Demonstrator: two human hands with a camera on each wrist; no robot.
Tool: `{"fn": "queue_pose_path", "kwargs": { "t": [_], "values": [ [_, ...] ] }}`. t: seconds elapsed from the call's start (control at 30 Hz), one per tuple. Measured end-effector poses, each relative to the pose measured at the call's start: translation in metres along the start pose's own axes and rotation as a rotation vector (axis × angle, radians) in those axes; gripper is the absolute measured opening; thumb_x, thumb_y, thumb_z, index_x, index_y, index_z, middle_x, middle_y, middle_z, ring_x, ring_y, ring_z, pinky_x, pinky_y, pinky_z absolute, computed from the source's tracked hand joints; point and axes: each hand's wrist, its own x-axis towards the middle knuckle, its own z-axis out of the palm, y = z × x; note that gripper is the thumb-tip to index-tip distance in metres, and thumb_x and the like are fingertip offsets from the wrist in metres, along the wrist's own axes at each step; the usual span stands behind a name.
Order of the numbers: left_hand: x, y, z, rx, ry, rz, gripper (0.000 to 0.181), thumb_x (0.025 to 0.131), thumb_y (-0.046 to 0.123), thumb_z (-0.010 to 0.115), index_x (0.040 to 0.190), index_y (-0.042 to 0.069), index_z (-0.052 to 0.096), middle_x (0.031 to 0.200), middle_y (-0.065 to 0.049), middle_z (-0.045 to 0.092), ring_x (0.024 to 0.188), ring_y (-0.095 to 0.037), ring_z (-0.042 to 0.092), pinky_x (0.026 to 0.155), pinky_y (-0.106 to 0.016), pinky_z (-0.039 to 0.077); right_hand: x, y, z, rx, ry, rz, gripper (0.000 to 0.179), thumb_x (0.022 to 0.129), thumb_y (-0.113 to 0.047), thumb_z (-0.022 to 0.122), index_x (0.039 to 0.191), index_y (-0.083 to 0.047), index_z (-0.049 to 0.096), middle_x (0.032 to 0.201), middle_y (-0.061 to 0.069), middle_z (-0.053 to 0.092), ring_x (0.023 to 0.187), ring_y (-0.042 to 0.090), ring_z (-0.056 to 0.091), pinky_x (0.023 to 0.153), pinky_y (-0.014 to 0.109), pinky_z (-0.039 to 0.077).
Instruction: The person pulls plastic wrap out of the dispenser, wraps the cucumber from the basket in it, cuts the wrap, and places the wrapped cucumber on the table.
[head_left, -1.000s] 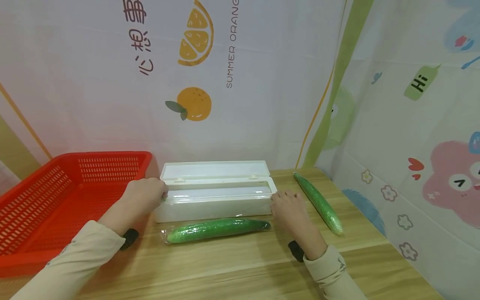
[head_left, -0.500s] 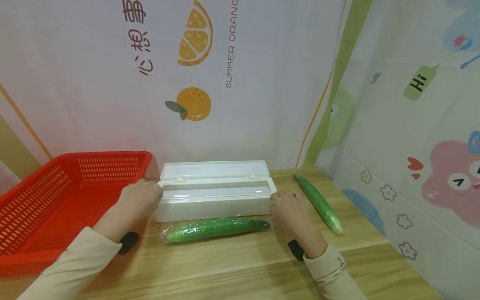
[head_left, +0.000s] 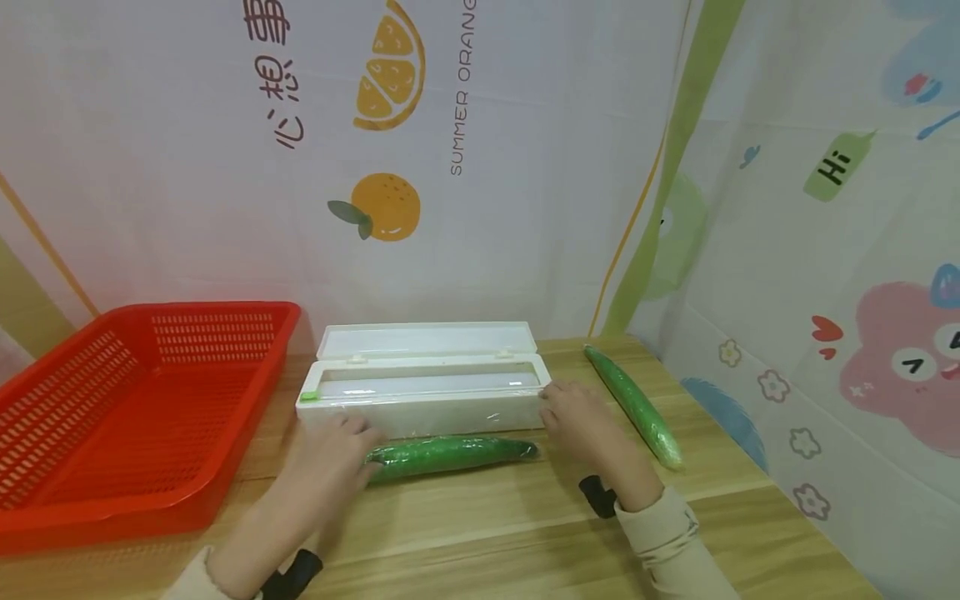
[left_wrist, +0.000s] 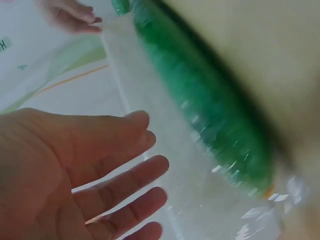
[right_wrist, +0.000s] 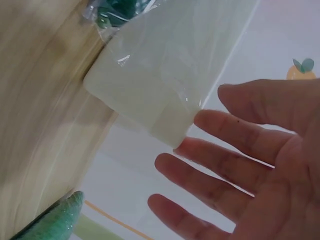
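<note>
A white cling film dispenser box (head_left: 420, 412) stands with its lid (head_left: 427, 340) tipped back; clear film runs over its front edge. Along the front of it lies a film-wrapped cucumber (head_left: 457, 455), loose film (left_wrist: 260, 222) bunched at its left end. My left hand (head_left: 333, 458) is over that end, hiding it in the head view. In the left wrist view its fingers (left_wrist: 135, 177) are relaxed and apart, holding nothing. My right hand (head_left: 581, 421) touches the box's right front corner with its fingertips, and its fingers (right_wrist: 215, 160) are spread in the right wrist view.
At the left stands a red plastic basket (head_left: 213, 492). A second wrapped cucumber (head_left: 633, 404) lies on the wooden table (head_left: 480, 533) to the right of my right hand. A green slider (head_left: 310, 397) sits at the box's left end. Printed cloth (head_left: 510, 250) hangs behind.
My left hand has left the box's left end and come forward and right, over the near cucumber's left end. The green slider now shows. My right hand stays at the right corner.
</note>
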Motion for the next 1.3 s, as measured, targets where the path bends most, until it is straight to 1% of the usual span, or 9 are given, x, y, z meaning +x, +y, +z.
{"fn": "queue_pose_path", "kwargs": {
  "t": [0.17, 0.3, 0.4, 0.5, 0.57, 0.7, 0.93, 1.07, 1.3],
  "values": [
    [-0.01, 0.005, 0.011, -0.047, 0.021, -0.034, 0.036, 0.065, 0.011, 0.081, 0.097, 0.006, 0.067, 0.089, -0.004, 0.059, 0.086, -0.024, 0.058, 0.077, -0.038, 0.048, 0.001, 0.004, -0.005, 0.078, -0.039, 0.03, 0.034, 0.095, -0.015, 0.045, 0.122, 0.003, 0.055, 0.125, 0.018, 0.057, 0.119, 0.033, 0.051, 0.099, 0.046, 0.041],
    [-0.011, 0.004, 0.013, -0.06, 0.009, -0.052, 0.038, 0.064, 0.008, 0.081, 0.099, 0.006, 0.067, 0.091, -0.005, 0.059, 0.087, -0.024, 0.058, 0.076, -0.039, 0.049, 0.001, 0.003, -0.009, 0.065, 0.06, 0.013, 0.032, 0.093, -0.014, 0.049, 0.12, 0.002, 0.055, 0.12, 0.016, 0.059, 0.111, 0.032, 0.055, 0.095, 0.044, 0.044],
    [-0.011, 0.002, 0.014, -0.081, -0.024, -0.077, 0.038, 0.066, 0.006, 0.08, 0.101, 0.008, 0.067, 0.093, -0.003, 0.058, 0.089, -0.024, 0.058, 0.073, -0.04, 0.05, 0.002, -0.008, -0.01, 0.117, 0.095, -0.044, 0.02, 0.09, -0.01, 0.053, 0.107, 0.0, 0.06, 0.105, 0.012, 0.062, 0.098, 0.027, 0.058, 0.086, 0.039, 0.048],
    [-0.012, 0.0, 0.014, -0.108, -0.048, -0.091, 0.038, 0.067, 0.004, 0.079, 0.102, 0.009, 0.065, 0.096, -0.003, 0.058, 0.091, -0.023, 0.058, 0.073, -0.041, 0.051, 0.003, -0.021, -0.005, 0.212, 0.009, -0.139, 0.014, 0.089, -0.007, 0.056, 0.101, -0.002, 0.063, 0.1, 0.008, 0.064, 0.096, 0.024, 0.06, 0.083, 0.037, 0.05],
    [-0.012, -0.002, 0.016, -0.134, -0.057, -0.088, 0.038, 0.067, 0.003, 0.079, 0.102, 0.009, 0.064, 0.099, -0.003, 0.059, 0.093, -0.024, 0.058, 0.075, -0.041, 0.051, 0.004, -0.028, 0.003, 0.243, -0.103, -0.186, 0.017, 0.091, -0.008, 0.055, 0.105, -0.003, 0.063, 0.104, 0.007, 0.063, 0.1, 0.023, 0.059, 0.084, 0.037, 0.05],
    [-0.012, -0.007, 0.02, -0.177, -0.069, -0.071, 0.039, 0.068, 0.004, 0.079, 0.102, 0.01, 0.061, 0.101, -0.003, 0.06, 0.095, -0.023, 0.059, 0.079, -0.041, 0.051, 0.004, -0.038, 0.021, 0.213, -0.216, -0.243, 0.024, 0.091, -0.01, 0.057, 0.114, -0.002, 0.06, 0.114, 0.01, 0.059, 0.11, 0.025, 0.055, 0.09, 0.038, 0.047],
    [-0.013, -0.013, 0.026, -0.195, -0.08, -0.04, 0.044, 0.067, 0.012, 0.081, 0.105, 0.01, 0.06, 0.103, -0.001, 0.061, 0.097, -0.02, 0.058, 0.081, -0.039, 0.05, 0.003, -0.039, 0.035, 0.162, -0.18, -0.273, 0.032, 0.088, -0.011, 0.062, 0.118, -0.002, 0.057, 0.113, 0.008, 0.055, 0.107, 0.022, 0.054, 0.09, 0.036, 0.047],
    [-0.012, -0.013, 0.027, -0.194, -0.103, -0.038, 0.042, 0.067, 0.013, 0.081, 0.104, 0.013, 0.06, 0.103, 0.001, 0.061, 0.097, -0.018, 0.059, 0.081, -0.039, 0.05, 0.002, -0.038, 0.036, 0.121, -0.154, -0.304, 0.03, 0.085, -0.013, 0.066, 0.113, -0.005, 0.057, 0.108, 0.005, 0.054, 0.103, 0.018, 0.051, 0.087, 0.033, 0.047],
    [-0.01, -0.013, 0.017, -0.257, -0.234, -0.068, 0.035, 0.067, 0.016, 0.081, 0.098, 0.018, 0.065, 0.089, 0.008, 0.062, 0.082, -0.01, 0.056, 0.073, -0.034, 0.049, -0.003, -0.043, 0.028, 0.072, -0.258, -0.25, 0.034, 0.08, -0.023, 0.073, 0.107, -0.011, 0.056, 0.096, -0.004, 0.051, 0.089, 0.008, 0.049, 0.079, 0.025, 0.047]
  ]
}}
